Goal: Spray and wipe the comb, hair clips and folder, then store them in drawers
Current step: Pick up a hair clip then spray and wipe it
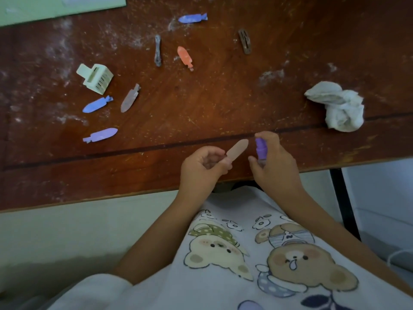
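Pinching a beige flat plastic hair clip [237, 149], the left hand [202, 167] faces the right hand [273, 165], which grips a purple-capped spray bottle [261, 149] just beside it, over the brown wooden table [201, 104].

A pale green flat folder [60, 7] is cut off by the top-left corner, and the small purple-capped spray bottle [261, 148] is mostly hidden inside the curled fingers of the right hand [274, 163].

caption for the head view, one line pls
Left hand holds a beige hair clip; right hand aims a purple spray bottle at it.
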{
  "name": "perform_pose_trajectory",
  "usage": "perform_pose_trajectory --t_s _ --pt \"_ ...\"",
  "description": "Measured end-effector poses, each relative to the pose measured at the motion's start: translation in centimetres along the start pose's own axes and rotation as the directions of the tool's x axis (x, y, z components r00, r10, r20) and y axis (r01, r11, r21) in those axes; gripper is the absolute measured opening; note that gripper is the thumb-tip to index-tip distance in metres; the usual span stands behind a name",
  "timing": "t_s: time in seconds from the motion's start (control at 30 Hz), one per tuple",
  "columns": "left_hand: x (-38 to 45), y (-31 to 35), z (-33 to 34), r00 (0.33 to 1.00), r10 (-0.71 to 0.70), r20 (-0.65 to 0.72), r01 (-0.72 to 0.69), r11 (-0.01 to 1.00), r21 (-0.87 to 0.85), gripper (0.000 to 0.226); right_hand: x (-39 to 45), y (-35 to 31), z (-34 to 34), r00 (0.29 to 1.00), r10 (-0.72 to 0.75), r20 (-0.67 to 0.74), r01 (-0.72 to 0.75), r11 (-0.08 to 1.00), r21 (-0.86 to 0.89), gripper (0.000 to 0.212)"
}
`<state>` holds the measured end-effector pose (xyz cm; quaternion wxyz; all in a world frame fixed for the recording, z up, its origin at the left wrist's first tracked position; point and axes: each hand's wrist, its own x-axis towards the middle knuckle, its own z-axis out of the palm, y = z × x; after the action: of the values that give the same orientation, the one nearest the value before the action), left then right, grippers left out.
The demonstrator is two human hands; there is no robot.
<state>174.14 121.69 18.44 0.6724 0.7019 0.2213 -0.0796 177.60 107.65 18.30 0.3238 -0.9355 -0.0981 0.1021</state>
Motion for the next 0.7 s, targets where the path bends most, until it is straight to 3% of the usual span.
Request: perform_pose_trajectory --t_s 0.27,0.37,0.47,0.53,0.63,0.7 --pt "-0.2 0.1 0.1 0.998 -0.066 -0.005 0.065 0.994 -0.084 0.02 -0.2 1.0 0.1 0.998 0.06 -0.012 -0.06 0.998 -0.019 0.045" --pt "-0.2 0.1 0.0 0.996 -0.091 -0.014 0.089 0.991 -0.102 0.019 -0.2 1.0 0.2 0.997 0.063 -0.05 -0.06 0.996 0.068 0.047" --pt "-0.1 0.3 0.0 0.986 -0.166 -0.025 0.159 0.969 -0.188 0.016 0.3 0.8 0.0 0.992 0.006 -0.128 0.019 0.981 0.193 0.062" --pt "0.1 0.7 -0.1 0.965 -0.261 -0.023 0.243 0.923 -0.299 0.013 1.3 0.5 -0.3 0.994 -0.012 -0.106 0.047 0.94 0.337 0.068" --pt "1.0 1.4 -0.7 0.945 -0.326 -0.022 0.291 0.871 -0.396 0.015 3.6 -0.2 -0.6 0.993 -0.032 -0.111 0.082 0.873 0.481 0.058" --pt "1.7 2.1 -1.0 0.953 -0.302 -0.029 0.266 0.878 -0.398 0.019 5.0 -0.5 -0.4 0.971 -0.121 -0.204 0.197 0.89 0.411 0.047"
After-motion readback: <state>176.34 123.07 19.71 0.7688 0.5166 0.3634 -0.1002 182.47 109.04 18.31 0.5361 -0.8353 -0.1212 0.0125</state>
